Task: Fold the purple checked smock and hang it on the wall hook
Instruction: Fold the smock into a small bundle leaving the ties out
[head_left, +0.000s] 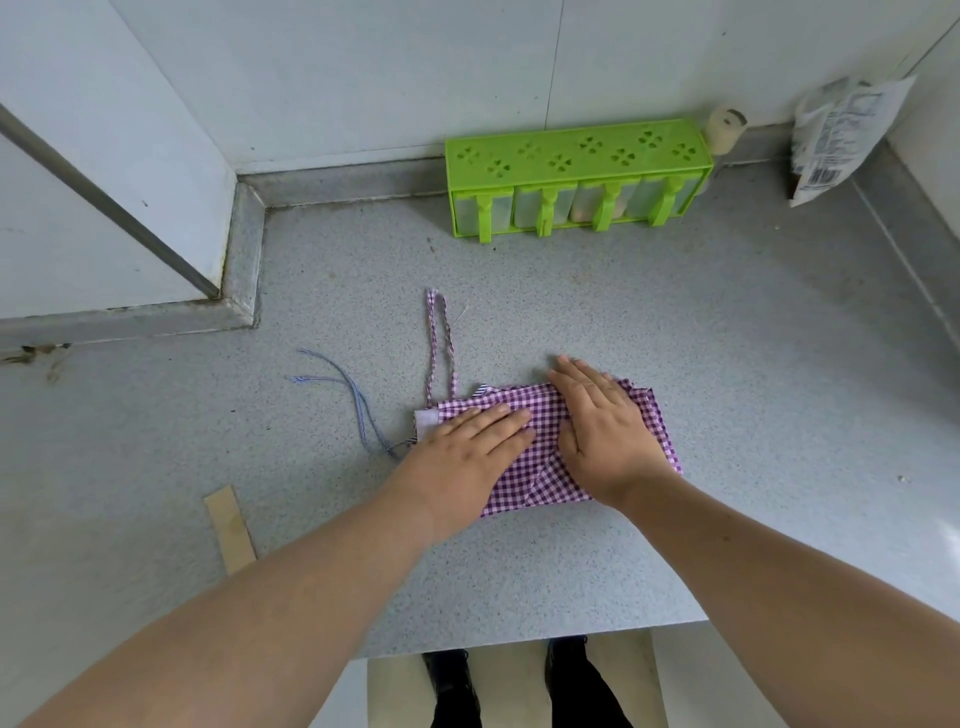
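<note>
The purple checked smock (545, 457) lies folded into a small bundle on the grey speckled counter (727, 364), well in front of the green spice rack (576, 176) that stands against the back wall. Both hands lie flat on it: the left hand (462, 457) presses the bundle's left end with straight fingers, the right hand (602, 431) presses the right end, fingers straight and slightly spread (neither grips the cloth). A checked loop strap (440, 343) stretches from the smock toward the rack. Thin blue striped ties (353, 400) trail left of the smock. A printed plastic bag (841, 135) leans right of the rack.
</note>
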